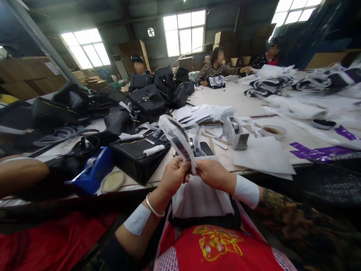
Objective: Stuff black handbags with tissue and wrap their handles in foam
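Note:
A curved dark bag handle (176, 137), wrapped in translucent white film, rises in a loop from between my two hands. My left hand (174, 176) is closed, its thumb and fingers pinching the wrapped handle near its lower end. Close beside it, my right hand (214, 174) is also closed at that lower end; its fingertips are partly hidden. Below them a black bag (207, 222) rests against my lap and the table edge, its upper face covered by a white foam sheet (197, 199). Just beyond my hands stands another film-wrapped strap (199, 143).
A black bag (138, 154), a blue tape dispenser (91, 169) and a tape roll (113, 181) lie to the left. A grey tape dispenser (236, 133) and white sheets (263, 156) lie right. Black bags (148, 98) pile up behind. A co-worker's arm (22, 175) reaches in from the left.

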Motion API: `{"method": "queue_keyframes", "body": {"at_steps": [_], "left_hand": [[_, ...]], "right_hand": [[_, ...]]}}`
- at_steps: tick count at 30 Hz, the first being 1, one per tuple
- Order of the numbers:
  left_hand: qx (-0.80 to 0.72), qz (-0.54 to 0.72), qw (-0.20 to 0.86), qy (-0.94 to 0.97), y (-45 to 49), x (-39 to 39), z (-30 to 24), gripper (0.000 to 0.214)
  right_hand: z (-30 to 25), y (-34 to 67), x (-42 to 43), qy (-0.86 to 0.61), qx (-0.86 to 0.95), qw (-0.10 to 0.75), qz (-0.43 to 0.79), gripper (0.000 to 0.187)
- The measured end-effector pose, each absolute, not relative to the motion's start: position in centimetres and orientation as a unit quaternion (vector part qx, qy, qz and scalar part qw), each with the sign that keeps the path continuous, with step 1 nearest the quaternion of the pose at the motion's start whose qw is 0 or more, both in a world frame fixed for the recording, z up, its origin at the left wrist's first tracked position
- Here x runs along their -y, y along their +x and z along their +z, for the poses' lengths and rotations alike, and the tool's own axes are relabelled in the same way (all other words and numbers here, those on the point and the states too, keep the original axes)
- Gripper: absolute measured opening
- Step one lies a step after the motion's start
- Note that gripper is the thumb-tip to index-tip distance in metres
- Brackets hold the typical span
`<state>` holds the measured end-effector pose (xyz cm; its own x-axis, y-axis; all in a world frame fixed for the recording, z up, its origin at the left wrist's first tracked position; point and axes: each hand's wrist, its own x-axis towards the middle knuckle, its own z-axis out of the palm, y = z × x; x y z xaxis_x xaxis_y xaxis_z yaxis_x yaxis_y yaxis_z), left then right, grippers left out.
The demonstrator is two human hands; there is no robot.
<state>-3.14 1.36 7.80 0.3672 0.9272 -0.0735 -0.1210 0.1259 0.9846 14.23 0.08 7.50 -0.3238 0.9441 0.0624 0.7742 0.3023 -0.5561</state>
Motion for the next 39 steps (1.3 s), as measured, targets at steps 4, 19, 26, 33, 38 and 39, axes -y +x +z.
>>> {"method": "queue_keyframes", "body": {"at_steps": [4,19,26,33,38,39], "left_hand": [[-0.427,0.354,0.658,0.509,-3.6,-1.5,7.0,0.043],[-0.423,0.413,0.666,0.455,-4.3,-1.7,6.0,0.039],[-0.407,0.518,0.453,0.6,-3.3,0.5,5.4,0.029],[-0.418,0.501,0.417,0.633,-3.1,1.5,5.7,0.026],[-0.327,0.415,0.659,0.536,-4.7,0.6,6.3,0.031],[-0.321,0.413,0.691,0.499,-4.7,0.5,6.3,0.034]], "right_hand": [[7.8,14.0,0.0,-0.573,0.782,0.163,0.182,0.01],[8.9,15.3,0.1,-0.509,0.751,0.357,0.222,0.033],[9.4,13.6,0.5,-0.507,0.592,0.384,0.494,0.041],[8.9,12.4,0.7,-0.489,0.586,0.449,0.465,0.017],[8.2,13.5,1.4,-0.441,0.736,0.403,0.319,0.02],[8.1,13.6,1.4,-0.439,0.761,0.384,0.285,0.024]]}}
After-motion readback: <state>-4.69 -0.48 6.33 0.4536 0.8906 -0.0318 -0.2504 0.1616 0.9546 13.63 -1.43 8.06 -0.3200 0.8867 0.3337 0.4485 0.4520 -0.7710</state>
